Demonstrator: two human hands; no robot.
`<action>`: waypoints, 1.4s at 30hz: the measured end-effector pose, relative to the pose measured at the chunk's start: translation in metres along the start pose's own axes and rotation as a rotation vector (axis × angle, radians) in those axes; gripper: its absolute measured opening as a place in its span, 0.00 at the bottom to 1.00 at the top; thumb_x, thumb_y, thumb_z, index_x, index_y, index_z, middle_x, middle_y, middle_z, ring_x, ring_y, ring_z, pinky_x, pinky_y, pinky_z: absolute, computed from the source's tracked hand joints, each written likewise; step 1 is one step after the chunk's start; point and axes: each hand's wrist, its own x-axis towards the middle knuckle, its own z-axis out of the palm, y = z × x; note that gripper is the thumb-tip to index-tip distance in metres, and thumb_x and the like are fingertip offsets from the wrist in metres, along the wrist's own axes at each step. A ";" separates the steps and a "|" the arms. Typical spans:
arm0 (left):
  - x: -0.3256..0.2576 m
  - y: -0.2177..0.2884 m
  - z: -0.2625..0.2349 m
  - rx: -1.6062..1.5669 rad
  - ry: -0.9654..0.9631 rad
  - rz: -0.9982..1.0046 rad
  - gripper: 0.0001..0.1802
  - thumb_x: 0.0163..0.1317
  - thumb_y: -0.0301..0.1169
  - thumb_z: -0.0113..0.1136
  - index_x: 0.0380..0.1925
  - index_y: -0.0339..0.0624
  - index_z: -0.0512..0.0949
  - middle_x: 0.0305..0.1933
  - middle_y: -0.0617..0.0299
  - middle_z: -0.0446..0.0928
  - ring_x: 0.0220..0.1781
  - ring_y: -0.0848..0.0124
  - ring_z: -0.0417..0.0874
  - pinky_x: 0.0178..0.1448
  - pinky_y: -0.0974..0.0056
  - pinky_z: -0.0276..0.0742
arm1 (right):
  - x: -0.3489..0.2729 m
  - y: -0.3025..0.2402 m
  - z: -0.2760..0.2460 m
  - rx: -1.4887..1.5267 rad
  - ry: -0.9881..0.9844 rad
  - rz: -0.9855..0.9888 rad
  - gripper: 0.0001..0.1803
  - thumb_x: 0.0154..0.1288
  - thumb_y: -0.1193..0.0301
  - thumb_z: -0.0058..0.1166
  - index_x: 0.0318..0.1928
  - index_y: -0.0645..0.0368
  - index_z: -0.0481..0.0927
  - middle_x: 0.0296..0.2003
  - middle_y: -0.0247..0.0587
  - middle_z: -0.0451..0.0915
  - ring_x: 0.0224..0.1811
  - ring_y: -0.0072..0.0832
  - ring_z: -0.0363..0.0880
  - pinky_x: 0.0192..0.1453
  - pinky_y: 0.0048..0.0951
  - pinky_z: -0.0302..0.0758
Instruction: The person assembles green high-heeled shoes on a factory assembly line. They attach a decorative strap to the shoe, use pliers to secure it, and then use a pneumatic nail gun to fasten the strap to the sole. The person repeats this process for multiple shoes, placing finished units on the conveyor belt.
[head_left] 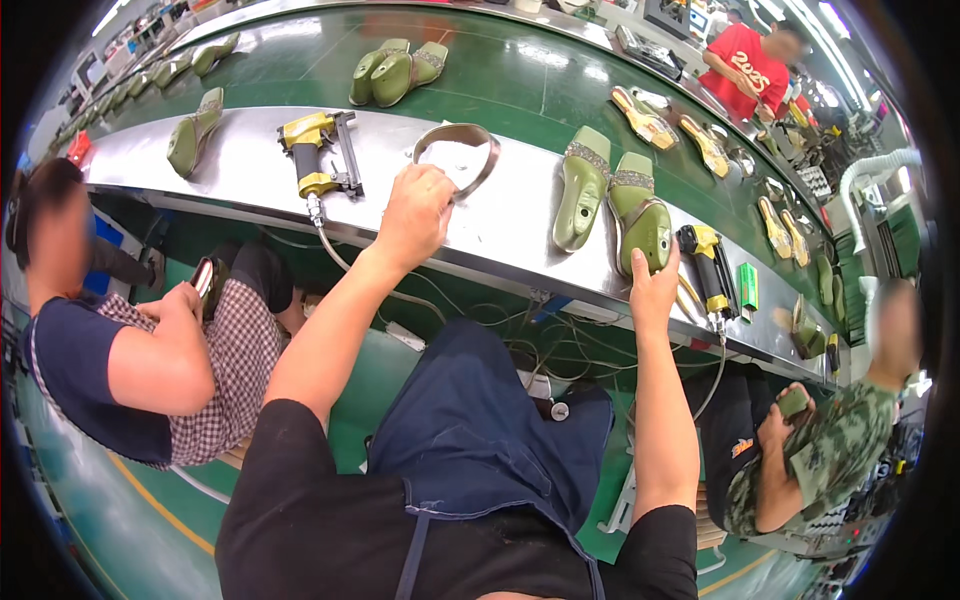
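My left hand point(418, 215) is at the near left side of a round brown ring point(490, 165) with something white inside it. Its fingers are curled together, and what they pinch is hidden. In my right hand point(655, 285) is the near end of a green shoe last point(648, 232) carrying a glittery grey strap, resting on the metal bench edge. A matching strapped last point(580, 195) lies just left of it. A yellow and black air stapler point(318, 150) stands to the left of the ring. Right of my right hand lies another such stapler point(708, 262).
A metal ledge point(525, 225) runs along the green conveyor point(490, 60), which carries more lasts point(398, 72) and sandal soles point(645, 120). A green box point(748, 287) lies at right. Air hoses point(335, 250) hang below. People sit on both sides of me; another stands across, in red.
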 end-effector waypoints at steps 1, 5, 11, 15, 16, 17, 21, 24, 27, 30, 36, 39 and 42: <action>0.002 0.011 -0.007 0.011 -0.009 0.028 0.12 0.50 0.16 0.67 0.35 0.39 0.78 0.42 0.54 0.81 0.55 0.51 0.81 0.59 0.48 0.74 | -0.009 -0.016 -0.005 -0.033 0.082 -0.139 0.36 0.70 0.69 0.64 0.73 0.69 0.65 0.63 0.58 0.77 0.63 0.45 0.79 0.67 0.43 0.74; 0.019 0.056 -0.015 -0.054 -0.040 0.192 0.13 0.50 0.16 0.65 0.36 0.40 0.79 0.42 0.57 0.81 0.55 0.53 0.82 0.61 0.47 0.75 | -0.037 -0.076 -0.021 0.221 0.000 -0.341 0.34 0.69 0.71 0.65 0.72 0.63 0.68 0.66 0.49 0.75 0.66 0.41 0.75 0.63 0.44 0.75; 0.036 0.100 -0.005 -0.183 -0.184 0.353 0.12 0.51 0.17 0.65 0.37 0.41 0.80 0.42 0.58 0.82 0.54 0.55 0.83 0.62 0.48 0.76 | -0.025 -0.126 -0.011 0.439 -0.308 0.086 0.40 0.69 0.63 0.68 0.72 0.72 0.66 0.61 0.56 0.78 0.53 0.37 0.85 0.50 0.38 0.83; 0.035 0.129 -0.004 -0.125 -0.323 0.351 0.19 0.51 0.25 0.73 0.45 0.41 0.81 0.48 0.58 0.82 0.53 0.55 0.84 0.63 0.49 0.78 | -0.015 -0.124 -0.013 0.569 -0.465 0.223 0.25 0.75 0.74 0.51 0.68 0.74 0.72 0.50 0.52 0.86 0.40 0.29 0.88 0.40 0.30 0.86; 0.037 0.137 -0.010 -0.248 -0.328 0.318 0.23 0.50 0.27 0.75 0.48 0.40 0.81 0.51 0.56 0.82 0.54 0.54 0.84 0.64 0.49 0.77 | -0.007 -0.112 -0.012 0.522 -0.453 0.156 0.23 0.75 0.75 0.49 0.67 0.73 0.73 0.49 0.52 0.86 0.39 0.29 0.88 0.40 0.30 0.85; 0.041 0.142 -0.013 -0.371 -0.333 0.283 0.27 0.49 0.30 0.78 0.51 0.40 0.81 0.54 0.54 0.82 0.56 0.53 0.83 0.65 0.49 0.77 | 0.003 -0.105 -0.013 0.474 -0.441 0.090 0.22 0.75 0.77 0.47 0.66 0.72 0.75 0.48 0.51 0.86 0.37 0.29 0.88 0.40 0.30 0.85; 0.082 0.134 0.002 -0.395 -0.078 0.119 0.37 0.54 0.37 0.79 0.63 0.39 0.76 0.61 0.49 0.79 0.62 0.49 0.78 0.63 0.50 0.76 | 0.044 -0.101 -0.012 0.285 -0.671 -0.077 0.20 0.70 0.78 0.46 0.58 0.67 0.82 0.45 0.52 0.87 0.43 0.36 0.89 0.49 0.37 0.82; 0.113 0.110 0.043 -0.581 -0.290 -0.145 0.41 0.60 0.36 0.77 0.71 0.38 0.70 0.65 0.47 0.76 0.58 0.57 0.82 0.62 0.55 0.79 | 0.066 -0.101 0.017 0.281 -0.585 -0.304 0.18 0.68 0.79 0.49 0.55 0.67 0.83 0.46 0.56 0.87 0.49 0.45 0.87 0.54 0.41 0.80; 0.125 0.081 0.082 -0.646 -0.497 -0.281 0.39 0.63 0.36 0.74 0.72 0.38 0.70 0.65 0.49 0.75 0.48 0.65 0.82 0.54 0.59 0.81 | 0.082 -0.085 0.037 0.123 -0.416 -0.290 0.19 0.61 0.83 0.58 0.54 0.68 0.81 0.49 0.58 0.86 0.53 0.50 0.86 0.58 0.42 0.81; 0.120 0.076 0.106 -0.567 -0.516 -0.238 0.31 0.68 0.31 0.67 0.71 0.41 0.73 0.62 0.52 0.75 0.37 0.71 0.79 0.45 0.64 0.82 | 0.096 -0.067 0.043 0.157 -0.430 -0.105 0.21 0.59 0.82 0.62 0.55 0.68 0.79 0.49 0.52 0.86 0.52 0.37 0.86 0.59 0.34 0.80; 0.124 0.063 0.133 -0.535 -0.433 -0.258 0.27 0.72 0.21 0.51 0.69 0.52 0.78 0.55 0.51 0.78 0.54 0.61 0.82 0.62 0.59 0.78 | 0.088 -0.065 0.034 0.120 -0.212 -0.340 0.30 0.55 0.76 0.70 0.60 0.61 0.77 0.54 0.49 0.81 0.60 0.46 0.78 0.67 0.42 0.75; 0.116 0.050 0.139 -0.354 -0.487 -0.282 0.28 0.73 0.25 0.46 0.68 0.61 0.80 0.53 0.48 0.78 0.56 0.52 0.83 0.63 0.54 0.78 | 0.045 -0.088 0.027 0.065 -0.113 -0.668 0.25 0.53 0.74 0.72 0.54 0.58 0.82 0.53 0.47 0.79 0.61 0.49 0.74 0.67 0.47 0.71; 0.120 0.053 0.137 -0.286 -0.530 -0.222 0.30 0.71 0.23 0.47 0.68 0.62 0.79 0.62 0.48 0.77 0.61 0.50 0.82 0.65 0.52 0.77 | 0.005 -0.075 0.030 -0.007 -0.160 -0.661 0.15 0.54 0.75 0.72 0.44 0.57 0.84 0.47 0.43 0.80 0.52 0.45 0.78 0.56 0.45 0.74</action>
